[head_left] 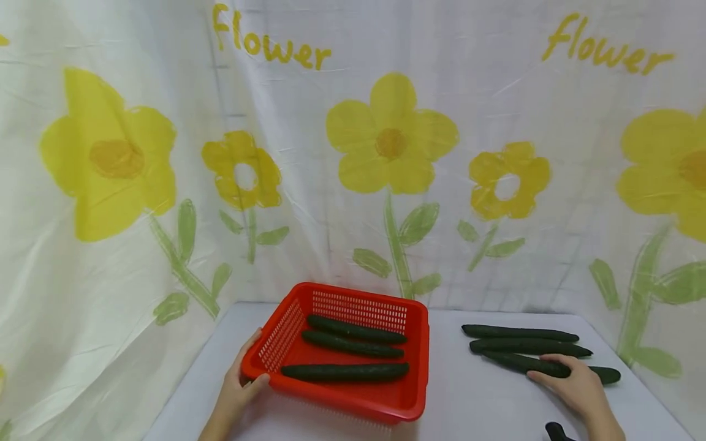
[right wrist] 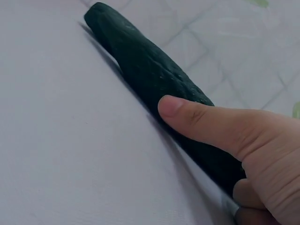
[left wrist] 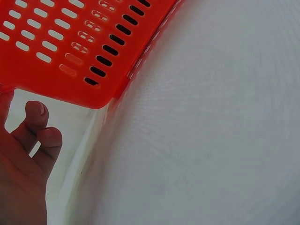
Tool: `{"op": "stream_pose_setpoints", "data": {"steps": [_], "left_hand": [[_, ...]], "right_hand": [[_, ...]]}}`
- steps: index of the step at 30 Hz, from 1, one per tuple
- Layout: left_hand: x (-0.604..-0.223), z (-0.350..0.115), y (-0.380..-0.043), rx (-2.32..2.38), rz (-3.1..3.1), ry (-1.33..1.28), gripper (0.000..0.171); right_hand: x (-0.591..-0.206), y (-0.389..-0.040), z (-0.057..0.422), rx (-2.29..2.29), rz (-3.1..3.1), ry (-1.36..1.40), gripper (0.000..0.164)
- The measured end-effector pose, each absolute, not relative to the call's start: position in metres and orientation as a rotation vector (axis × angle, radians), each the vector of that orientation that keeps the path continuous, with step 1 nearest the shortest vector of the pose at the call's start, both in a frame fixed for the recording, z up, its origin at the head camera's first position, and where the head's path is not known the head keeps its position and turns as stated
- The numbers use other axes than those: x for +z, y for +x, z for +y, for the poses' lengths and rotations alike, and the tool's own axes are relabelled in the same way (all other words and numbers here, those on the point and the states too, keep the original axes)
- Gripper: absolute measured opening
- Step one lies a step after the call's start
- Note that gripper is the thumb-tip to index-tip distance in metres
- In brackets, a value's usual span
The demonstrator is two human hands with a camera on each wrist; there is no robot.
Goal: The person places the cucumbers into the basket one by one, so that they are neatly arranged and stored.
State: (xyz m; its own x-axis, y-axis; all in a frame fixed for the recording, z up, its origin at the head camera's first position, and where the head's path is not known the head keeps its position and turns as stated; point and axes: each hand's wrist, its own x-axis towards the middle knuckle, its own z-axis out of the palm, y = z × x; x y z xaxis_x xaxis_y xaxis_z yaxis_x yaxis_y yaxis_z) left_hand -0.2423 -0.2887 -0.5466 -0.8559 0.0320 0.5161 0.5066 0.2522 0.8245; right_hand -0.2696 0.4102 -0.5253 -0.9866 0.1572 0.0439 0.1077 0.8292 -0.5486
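A red plastic basket (head_left: 331, 397) with slotted walls stands on the table, turned slightly. Inside it lie three dark green cucumbers, one near the front (head_left: 345, 372) and two farther back. My left hand (head_left: 237, 392) holds the basket's near left corner, thumb at the front rim; the left wrist view shows the slotted wall (left wrist: 56, 70) above the fingers. To the right, my right hand (head_left: 578, 384) grips a cucumber (right wrist: 145, 65) around its middle, the thumb lying along its side. Behind that one, two more cucumbers (head_left: 521, 332) lie side by side on the table.
The white table (head_left: 463, 392) ends at a white curtain (head_left: 309, 245) painted with yellow flowers, which hangs close behind and beside it. A small black object (head_left: 557, 431) shows at the bottom edge, near my right forearm.
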Motion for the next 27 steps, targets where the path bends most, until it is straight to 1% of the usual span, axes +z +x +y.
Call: {"op": "stream_pose_setpoints", "data": {"steps": [7, 13, 17, 20, 23, 27], "left_hand": [[-0.547, -0.288, -0.244, -1.634, -2.116, -0.494, 0.083], [-0.546, -0.283, -0.24, -1.638, -2.122, -0.466, 0.083], [-0.543, -0.282, -0.235, -1.661, -2.133, -0.43, 0.082], [-0.542, -0.283, -0.238, -1.649, -2.136, -0.454, 0.083], [-0.543, -0.286, -0.242, -1.63, -2.129, -0.473, 0.083], [-0.545, -0.291, -0.24, -1.607, -2.137, -0.485, 0.084]], "right_hand": [[-0.526, -0.275, 0.414, 0.861, -2.893, -0.193, 0.082], [-0.532, -0.269, 0.414, 0.883, -2.875, -0.221, 0.078], [-0.534, -0.263, 0.407, 0.935, -2.851, -0.276, 0.08], [-0.531, -0.261, 0.405, 0.938, -2.814, -0.3, 0.08], [-0.527, -0.263, 0.406, 0.934, -2.811, -0.291, 0.079], [-0.532, -0.266, 0.404, 0.935, -2.823, -0.292, 0.08]]}}
